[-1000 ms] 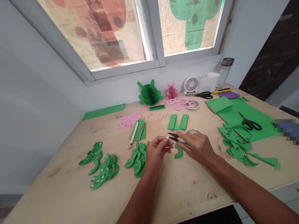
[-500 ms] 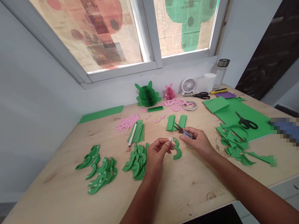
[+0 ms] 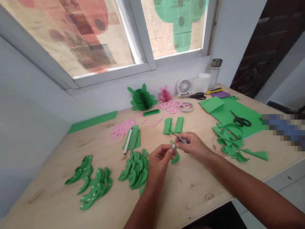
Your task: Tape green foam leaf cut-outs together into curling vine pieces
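Observation:
My left hand is closed, with a small piece of white tape pinched at its fingertips. Close beside it, my right hand keeps a small pair of scissors in its grip, blades pointing up and left; its fingertips are right at the tape, though whether they touch it I cannot tell. Just beneath the fingers lies a scalloped green paper piece, partly hidden. Left of my left hand is a heap of similar green pieces. Farther left, more green pieces carry small white tape strips.
Folded green strips and a white pen on green paper lie ahead. Behind them are pink cutouts, a tape roll, a fan and black scissors. Green scraps and other scissors are right.
My right hand has come in toward my left, its fingertips now at the tape, and the scissors have turned in its grip. The view has swung slightly right.

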Available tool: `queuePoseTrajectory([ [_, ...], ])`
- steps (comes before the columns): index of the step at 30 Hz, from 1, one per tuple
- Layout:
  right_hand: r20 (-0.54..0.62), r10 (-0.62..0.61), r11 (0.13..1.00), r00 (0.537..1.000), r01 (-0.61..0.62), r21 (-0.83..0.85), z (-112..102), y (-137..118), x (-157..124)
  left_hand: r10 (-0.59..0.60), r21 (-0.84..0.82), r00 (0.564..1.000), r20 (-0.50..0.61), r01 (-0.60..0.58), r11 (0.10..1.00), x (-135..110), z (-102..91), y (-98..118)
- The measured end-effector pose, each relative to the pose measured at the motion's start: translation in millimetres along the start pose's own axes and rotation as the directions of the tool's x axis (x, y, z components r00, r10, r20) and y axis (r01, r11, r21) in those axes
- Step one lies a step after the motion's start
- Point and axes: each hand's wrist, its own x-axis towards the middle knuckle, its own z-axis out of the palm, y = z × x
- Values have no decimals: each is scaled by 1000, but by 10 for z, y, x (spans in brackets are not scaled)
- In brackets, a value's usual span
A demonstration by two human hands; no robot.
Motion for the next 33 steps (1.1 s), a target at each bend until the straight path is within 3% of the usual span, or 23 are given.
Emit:
queuePoseTrajectory([
  [13, -19, -73, 995, 997, 71, -70, 8, -23, -12, -50, -23, 998, -24, 49, 999, -80, 43, 99],
  [19, -113, -34, 996, 993, 25, -87, 12, -36, -11, -54, -47, 998, -14, 53, 997, -95, 46, 121],
  [28, -17, -61, 994, 998, 59, -94, -6, -3, 2, -36, -12, 999, -2, 36, 999, -103, 64, 116],
  [33, 1, -82, 988, 997, 82, -130, -7, -1, 2, -91, -89, 996, 6, 92, 992, -89, 48, 94],
])
